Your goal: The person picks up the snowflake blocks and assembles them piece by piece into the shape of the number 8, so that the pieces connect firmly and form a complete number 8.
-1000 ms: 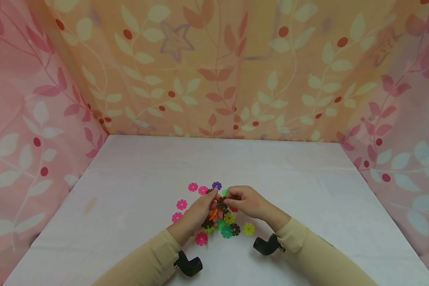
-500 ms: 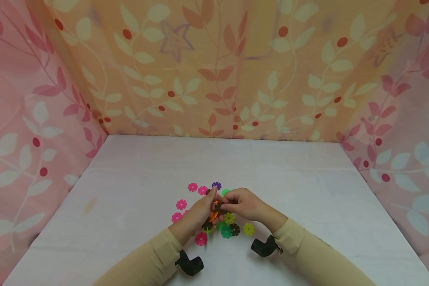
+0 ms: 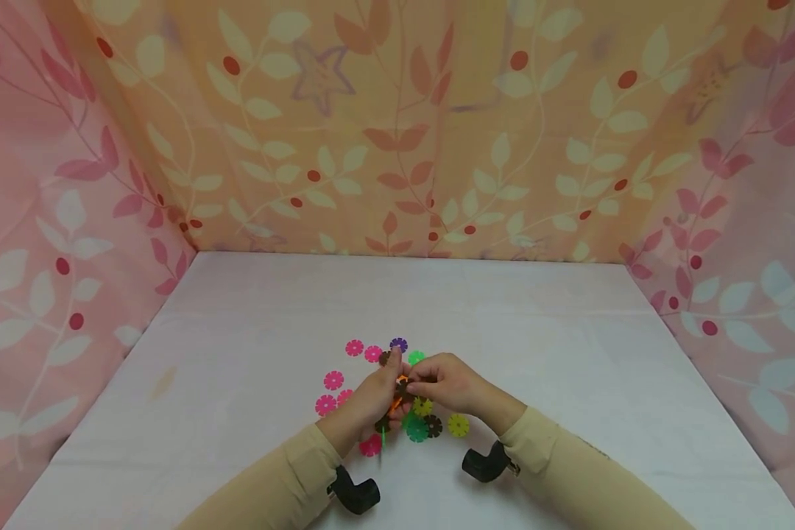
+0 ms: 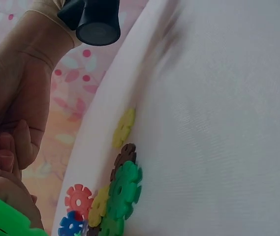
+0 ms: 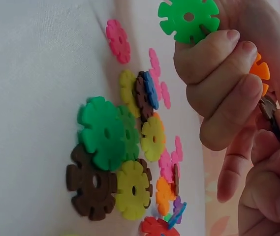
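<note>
Right wrist view, I am observing left hand [image 5: 226, 88] gripping orange notched disc [image 5: 262, 73], right hand [image 5: 267, 196] pinching brown disc [image 5: 268, 114].

The left arm [image 3: 265, 482] and right arm [image 3: 589, 471] slant inward toward each other. The left hand [image 3: 374, 390] curls several fingers [image 5: 226, 69] toward its palm, thumb [image 3: 395, 361] pointing forward; the right hand [image 3: 449, 383], knuckles bent, pinches close beside it.
</note>
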The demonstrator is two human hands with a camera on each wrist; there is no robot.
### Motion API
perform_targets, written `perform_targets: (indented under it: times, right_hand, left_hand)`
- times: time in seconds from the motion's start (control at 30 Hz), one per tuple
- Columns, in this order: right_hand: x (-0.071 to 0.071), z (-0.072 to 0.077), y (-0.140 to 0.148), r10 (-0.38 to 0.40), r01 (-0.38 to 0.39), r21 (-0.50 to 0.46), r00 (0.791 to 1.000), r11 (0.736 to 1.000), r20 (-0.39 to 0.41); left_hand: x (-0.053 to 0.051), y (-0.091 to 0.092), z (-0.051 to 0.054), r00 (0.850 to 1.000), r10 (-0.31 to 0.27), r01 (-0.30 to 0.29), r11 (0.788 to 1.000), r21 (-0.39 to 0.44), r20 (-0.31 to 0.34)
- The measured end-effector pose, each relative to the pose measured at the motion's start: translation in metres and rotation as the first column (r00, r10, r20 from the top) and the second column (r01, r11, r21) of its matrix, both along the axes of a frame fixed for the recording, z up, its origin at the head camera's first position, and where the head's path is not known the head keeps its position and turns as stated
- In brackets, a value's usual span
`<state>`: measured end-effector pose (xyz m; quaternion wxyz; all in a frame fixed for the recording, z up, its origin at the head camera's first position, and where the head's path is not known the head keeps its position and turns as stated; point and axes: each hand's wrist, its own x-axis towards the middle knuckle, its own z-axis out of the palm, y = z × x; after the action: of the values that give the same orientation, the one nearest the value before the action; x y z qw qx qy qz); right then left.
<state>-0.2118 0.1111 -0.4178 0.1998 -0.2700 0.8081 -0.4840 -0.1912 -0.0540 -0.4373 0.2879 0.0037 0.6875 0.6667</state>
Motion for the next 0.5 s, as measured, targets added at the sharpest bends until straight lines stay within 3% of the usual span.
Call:
perform_targets:
  times: [0.23, 0.4, 0.5]
  right_hand:
    - [0.002, -0.008, -0.002, 0.004, -0.004, 0.032, 1.0, 0.999, -0.003]
    - [0.003, -0.012, 0.001, -0.063, 0.063, 0.054, 0.998, 0.997, -0.01]
    - [0.001, -0.013, 0.003, -0.117, 0.116, 0.012, 0.993, 0.993, 0.036]
  left_hand:
    - [0.003, -0.003, -0.005, 0.998, 0.021, -0.022, 1.0, 0.02, 0.056]
    - [0.0, -0.007, -0.002, 0.994, 0.031, -0.047, 0.987, 0.156, 0.106]
    - [-0.003, -0.009, -0.001, 0.992, 0.044, -0.07, 0.971, 0.228, 0.117]
